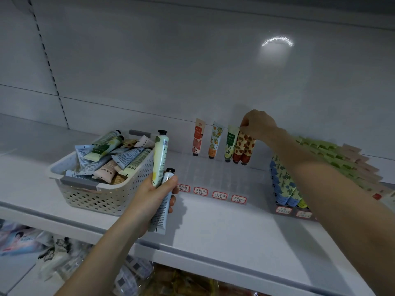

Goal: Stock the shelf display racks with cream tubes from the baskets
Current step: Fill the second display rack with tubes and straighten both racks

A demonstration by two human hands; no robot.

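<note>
Cream tubes fill the basket. Your right hand pinches a strawberry-print tube in the back row of the display rack (placement step); your left hand grips two spare tubes. Seat it, then release.

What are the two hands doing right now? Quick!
Left hand: grips two cream tubes, caps pointing up.
Right hand: pinches the top of a red-patterned tube standing in the back row.

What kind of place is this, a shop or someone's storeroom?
Probably a shop, mid-restock. A white retail shelf carries a rack with handwritten labels along its front, cream tubes stand in sorted rows, and packaged goods lie underneath.
</note>
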